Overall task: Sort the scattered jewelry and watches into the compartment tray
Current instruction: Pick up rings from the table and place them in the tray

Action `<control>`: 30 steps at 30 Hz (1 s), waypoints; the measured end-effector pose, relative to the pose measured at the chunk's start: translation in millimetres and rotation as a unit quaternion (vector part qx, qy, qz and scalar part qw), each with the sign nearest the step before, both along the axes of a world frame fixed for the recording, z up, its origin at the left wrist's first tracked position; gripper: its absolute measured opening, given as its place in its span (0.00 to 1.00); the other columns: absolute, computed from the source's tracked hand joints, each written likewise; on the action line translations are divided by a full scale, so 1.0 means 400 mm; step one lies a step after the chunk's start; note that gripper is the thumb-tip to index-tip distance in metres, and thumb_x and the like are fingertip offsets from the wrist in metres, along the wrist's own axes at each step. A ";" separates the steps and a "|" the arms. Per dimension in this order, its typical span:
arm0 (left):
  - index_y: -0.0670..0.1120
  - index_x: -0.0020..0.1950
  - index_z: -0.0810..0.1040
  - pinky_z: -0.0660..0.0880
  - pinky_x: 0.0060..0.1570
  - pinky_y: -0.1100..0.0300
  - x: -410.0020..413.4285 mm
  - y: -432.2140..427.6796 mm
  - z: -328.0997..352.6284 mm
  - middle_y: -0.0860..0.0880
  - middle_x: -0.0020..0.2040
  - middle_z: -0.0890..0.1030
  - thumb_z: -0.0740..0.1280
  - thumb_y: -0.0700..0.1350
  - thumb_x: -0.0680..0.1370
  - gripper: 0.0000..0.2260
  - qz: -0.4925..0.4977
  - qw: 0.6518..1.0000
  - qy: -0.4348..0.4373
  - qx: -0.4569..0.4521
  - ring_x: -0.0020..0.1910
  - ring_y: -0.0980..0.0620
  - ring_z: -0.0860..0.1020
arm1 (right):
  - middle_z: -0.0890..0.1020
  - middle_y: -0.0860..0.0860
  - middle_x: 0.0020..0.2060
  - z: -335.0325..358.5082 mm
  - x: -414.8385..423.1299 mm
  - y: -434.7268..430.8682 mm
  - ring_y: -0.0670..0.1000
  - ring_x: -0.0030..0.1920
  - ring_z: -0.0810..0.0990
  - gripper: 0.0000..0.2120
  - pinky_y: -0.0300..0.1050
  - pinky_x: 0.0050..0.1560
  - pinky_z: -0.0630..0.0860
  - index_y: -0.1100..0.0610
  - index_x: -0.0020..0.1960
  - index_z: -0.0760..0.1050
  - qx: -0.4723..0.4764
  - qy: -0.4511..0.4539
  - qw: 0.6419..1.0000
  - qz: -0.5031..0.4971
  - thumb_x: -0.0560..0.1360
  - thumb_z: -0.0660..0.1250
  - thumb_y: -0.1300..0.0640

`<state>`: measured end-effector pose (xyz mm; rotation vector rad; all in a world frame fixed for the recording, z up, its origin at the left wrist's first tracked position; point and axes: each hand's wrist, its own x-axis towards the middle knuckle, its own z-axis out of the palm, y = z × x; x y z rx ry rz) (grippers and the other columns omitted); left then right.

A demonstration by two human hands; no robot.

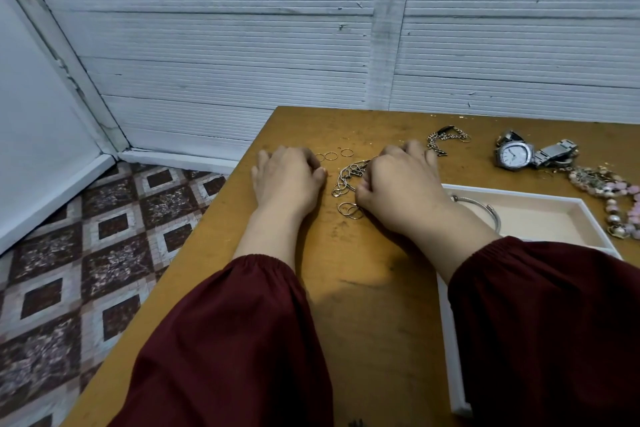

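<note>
My left hand (287, 178) rests on the wooden table (363, 288) with its fingers curled under, and nothing shows in it. My right hand (403, 184) lies beside it, its curled fingertips pinching the edge of a tangled silver chain (349, 175). Thin gold rings (330, 156) lie just beyond my left hand. Two loose hoops (351, 210) lie near my right wrist. The white compartment tray (519, 191) sits to the right, partly under my right sleeve. A silver bangle (493, 213) lies inside it.
A link bracelet (446, 141) lies beyond my right hand. Further right are a silver watch (512, 156), a second watch (509, 137) behind it, and a pink bead necklace (620, 196). The table's left edge drops to a tiled floor (104, 236). A ribbed wall stands close behind.
</note>
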<state>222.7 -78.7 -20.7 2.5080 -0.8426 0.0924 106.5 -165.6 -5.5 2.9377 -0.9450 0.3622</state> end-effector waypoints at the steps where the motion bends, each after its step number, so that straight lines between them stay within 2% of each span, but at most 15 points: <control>1: 0.54 0.52 0.80 0.63 0.61 0.50 -0.001 -0.001 0.000 0.48 0.59 0.77 0.66 0.55 0.77 0.08 0.000 1.000 0.002 0.000 0.65 0.41 0.65 | 0.76 0.54 0.58 0.000 0.000 0.000 0.61 0.64 0.64 0.13 0.54 0.62 0.60 0.53 0.52 0.79 0.001 0.000 1.000 0.000 0.75 0.61 0.48; 6: 0.53 0.54 0.79 0.61 0.64 0.48 -0.004 -0.004 0.003 0.47 0.61 0.75 0.64 0.54 0.78 0.10 -0.006 1.000 -0.017 0.023 0.66 0.41 0.64 | 0.76 0.54 0.57 -0.001 -0.001 -0.002 0.60 0.63 0.65 0.13 0.54 0.62 0.60 0.53 0.52 0.80 0.002 -0.009 1.000 -0.002 0.75 0.61 0.48; 14: 0.45 0.63 0.73 0.60 0.61 0.48 -0.018 -0.015 -0.006 0.41 0.64 0.71 0.57 0.51 0.81 0.15 -0.018 0.992 -0.075 0.104 0.67 0.40 0.62 | 0.77 0.55 0.56 -0.001 -0.002 -0.004 0.60 0.62 0.65 0.12 0.52 0.61 0.60 0.51 0.50 0.80 0.043 -0.025 0.999 -0.014 0.74 0.61 0.47; 19: 0.45 0.63 0.74 0.61 0.62 0.46 -0.019 -0.010 -0.010 0.41 0.64 0.72 0.53 0.53 0.82 0.17 -0.010 0.995 -0.062 0.078 0.67 0.40 0.63 | 0.77 0.54 0.56 0.003 -0.002 -0.007 0.60 0.62 0.65 0.12 0.51 0.60 0.61 0.51 0.50 0.80 0.041 -0.026 0.999 -0.020 0.74 0.61 0.48; 24: 0.46 0.61 0.76 0.63 0.61 0.47 -0.016 -0.007 -0.010 0.42 0.61 0.75 0.51 0.52 0.83 0.18 0.006 0.997 -0.057 0.041 0.65 0.41 0.66 | 0.78 0.52 0.54 0.009 -0.001 -0.009 0.60 0.61 0.66 0.13 0.52 0.59 0.60 0.51 0.49 0.81 0.000 -0.023 1.000 -0.021 0.72 0.65 0.45; 30: 0.46 0.60 0.76 0.64 0.57 0.49 -0.015 -0.007 -0.012 0.43 0.59 0.76 0.51 0.52 0.83 0.17 0.013 0.998 -0.051 0.018 0.62 0.41 0.68 | 0.78 0.52 0.57 0.014 0.006 -0.008 0.59 0.64 0.64 0.15 0.53 0.60 0.59 0.52 0.55 0.80 -0.047 0.004 0.999 -0.005 0.74 0.66 0.45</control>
